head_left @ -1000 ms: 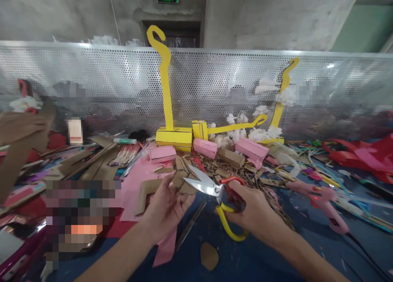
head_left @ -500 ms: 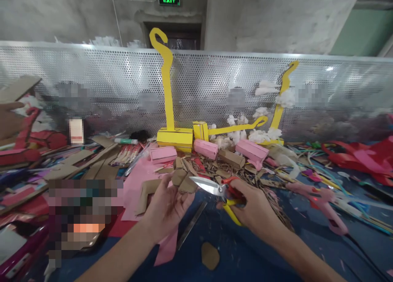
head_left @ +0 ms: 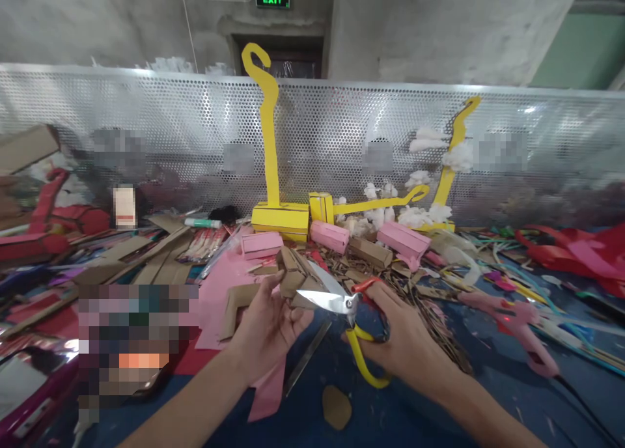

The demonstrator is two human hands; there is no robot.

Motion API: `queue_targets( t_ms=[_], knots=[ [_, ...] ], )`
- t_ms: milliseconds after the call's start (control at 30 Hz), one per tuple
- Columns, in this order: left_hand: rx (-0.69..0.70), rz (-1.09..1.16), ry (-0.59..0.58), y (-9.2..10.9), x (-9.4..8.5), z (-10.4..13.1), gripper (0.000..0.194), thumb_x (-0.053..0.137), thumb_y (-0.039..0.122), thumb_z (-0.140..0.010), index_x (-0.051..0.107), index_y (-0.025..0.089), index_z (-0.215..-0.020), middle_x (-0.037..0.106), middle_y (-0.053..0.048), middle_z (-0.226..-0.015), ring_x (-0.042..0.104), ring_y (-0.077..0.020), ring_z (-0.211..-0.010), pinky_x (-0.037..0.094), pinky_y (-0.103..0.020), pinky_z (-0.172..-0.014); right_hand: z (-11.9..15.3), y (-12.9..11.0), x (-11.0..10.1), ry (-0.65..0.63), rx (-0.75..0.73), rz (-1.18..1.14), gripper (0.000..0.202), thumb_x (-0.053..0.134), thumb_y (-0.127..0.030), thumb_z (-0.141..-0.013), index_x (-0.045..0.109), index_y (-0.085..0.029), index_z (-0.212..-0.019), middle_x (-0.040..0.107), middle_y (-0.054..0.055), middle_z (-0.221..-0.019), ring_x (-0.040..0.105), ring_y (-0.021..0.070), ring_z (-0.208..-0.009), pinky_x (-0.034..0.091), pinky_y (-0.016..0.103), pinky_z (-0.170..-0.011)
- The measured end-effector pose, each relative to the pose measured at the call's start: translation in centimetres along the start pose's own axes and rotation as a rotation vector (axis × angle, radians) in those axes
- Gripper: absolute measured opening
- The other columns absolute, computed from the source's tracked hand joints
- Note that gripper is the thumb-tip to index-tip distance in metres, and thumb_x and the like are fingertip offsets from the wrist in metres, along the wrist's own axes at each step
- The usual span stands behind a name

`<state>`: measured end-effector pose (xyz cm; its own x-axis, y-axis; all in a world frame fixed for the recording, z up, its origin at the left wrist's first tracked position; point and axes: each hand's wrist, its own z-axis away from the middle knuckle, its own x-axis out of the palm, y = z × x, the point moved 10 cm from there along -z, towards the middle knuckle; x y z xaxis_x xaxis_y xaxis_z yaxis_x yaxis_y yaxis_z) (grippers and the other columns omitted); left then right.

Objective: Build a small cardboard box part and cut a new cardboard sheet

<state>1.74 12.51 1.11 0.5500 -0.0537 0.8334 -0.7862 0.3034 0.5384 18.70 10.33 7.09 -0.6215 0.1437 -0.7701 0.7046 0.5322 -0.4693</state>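
In the middle of the head view my left hand [head_left: 266, 321] grips a folded brown cardboard piece [head_left: 295, 272] with flat angled faces. My right hand [head_left: 400, 324] has hold of scissors [head_left: 349, 303] with one red and one yellow handle. Their blades are spread apart, tips pointing left at the cardboard, one blade lying across its lower edge. Whether the blades bite into it I cannot tell. Under my left wrist lies pink paper [head_left: 212, 305], with a bent cardboard strip [head_left: 237, 305] on it. A small cardboard polygon [head_left: 336, 407] rests on the blue table [head_left: 390, 415] below.
Yellow paper-covered boxes with hooked necks [head_left: 279, 219] stand against a perforated metal panel [head_left: 322, 129]. Pink rolls [head_left: 329, 236] and cardboard scraps [head_left: 366, 266] lie before them. A pink glue gun [head_left: 517, 324] with a cord is at right; a steel ruler [head_left: 307, 357] lies near centre.
The scissors' blades and handles have spread wider apart. The cardboard in my left hand has tilted and shows more of its side faces.
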Motion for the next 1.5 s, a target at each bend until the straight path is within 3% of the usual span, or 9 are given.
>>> queue_targets(
  t_ms=[267,567,667,767,933,1100,1300,1500],
  knots=[
    [0.037,-0.059,0.04,0.5,0.2,0.2,0.022,0.052,0.029,-0.098,0.064,0.015,-0.087,0.065,0.0,-0.065,0.058,-0.009,-0.045,0.063,-0.028,-0.059,0.2,1.5,0.6,-0.034,0.076,0.082,0.032,0.076,-0.037,-0.074,0.048,-0.023,-0.082,0.06,-0.003,-0.072,0.05,0.016,-0.064,0.036,0.026,-0.058],
    [-0.009,-0.024,0.003,-0.1,0.4,0.3,0.021,0.057,0.031,-0.095,0.067,0.013,-0.094,0.07,-0.003,-0.074,0.065,-0.0107,-0.053,0.062,-0.025,-0.062,0.1,2.7,0.2,0.007,0.09,0.059,0.025,0.064,-0.019,-0.073,0.04,-0.022,-0.067,0.043,-0.007,-0.056,0.035,0.0108,-0.054,0.025,0.022,-0.05],
    [-0.019,-0.012,0.003,-0.1,0.5,0.3,0.027,0.053,0.035,-0.097,0.067,0.012,-0.096,0.073,-0.007,-0.082,0.07,-0.0137,-0.06,0.062,-0.025,-0.062,-0.1,2.7,-0.4,0.057,0.091,0.068,0.025,0.065,-0.025,-0.077,0.041,-0.022,-0.068,0.047,-0.006,-0.058,0.038,0.0117,-0.056,0.027,0.023,-0.051],
    [0.005,0.022,-0.002,0.3,0.3,0.2,0.026,0.05,0.033,-0.098,0.067,0.013,-0.097,0.073,-0.007,-0.083,0.07,-0.0133,-0.062,0.062,-0.025,-0.064,-0.3,2.6,-0.3,0.061,0.088,0.066,0.022,0.069,-0.032,-0.077,0.05,-0.022,-0.081,0.058,-0.001,-0.072,0.048,0.0154,-0.064,0.036,0.024,-0.056],
    [0.072,0.061,0.043,1.0,-0.2,0.2,0.023,0.049,0.03,-0.099,0.063,0.014,-0.089,0.07,-0.005,-0.077,0.07,-0.0149,-0.067,0.063,-0.029,-0.072,0.2,1.9,0.5,0.042,0.051,-0.025,0.047,0.073,-0.042,-0.076,0.049,-0.02,-0.11,0.06,0.006,-0.099,0.055,0.0218,-0.084,0.045,0.031,-0.071],
    [0.115,0.082,0.076,1.2,0.0,0.4,0.021,0.048,0.026,-0.098,0.061,0.016,-0.085,0.066,-0.004,-0.073,0.072,-0.0205,-0.08,0.062,-0.039,-0.082,0.5,0.8,2.2,-0.054,0.044,-0.207,0.024,0.065,-0.037,-0.086,0.047,-0.022,-0.091,0.051,-0.002,-0.079,0.046,0.0149,-0.07,0.042,0.026,-0.063],
    [0.111,0.095,0.092,1.0,0.1,0.9,0.025,0.053,0.019,-0.096,0.058,0.017,-0.072,0.06,0.0,-0.064,0.07,-0.0174,-0.078,0.059,-0.04,-0.092,0.7,0.2,3.6,-0.137,0.091,-0.404,0.024,0.068,-0.034,-0.084,0.049,-0.02,-0.09,0.052,-0.002,-0.081,0.048,0.0133,-0.071,0.043,0.024,-0.063],
    [0.11,0.104,0.097,0.6,0.5,1.1,0.029,0.05,0.018,-0.098,0.063,0.016,-0.073,0.064,-0.002,-0.068,0.072,-0.0176,-0.083,0.061,-0.038,-0.09,1.1,0.4,3.9,-0.142,0.102,-0.454,0.026,0.07,-0.038,-0.084,0.053,-0.019,-0.084,0.052,-0.004,-0.073,0.043,0.0116,-0.065,0.036,0.024,-0.057]
  ],
)
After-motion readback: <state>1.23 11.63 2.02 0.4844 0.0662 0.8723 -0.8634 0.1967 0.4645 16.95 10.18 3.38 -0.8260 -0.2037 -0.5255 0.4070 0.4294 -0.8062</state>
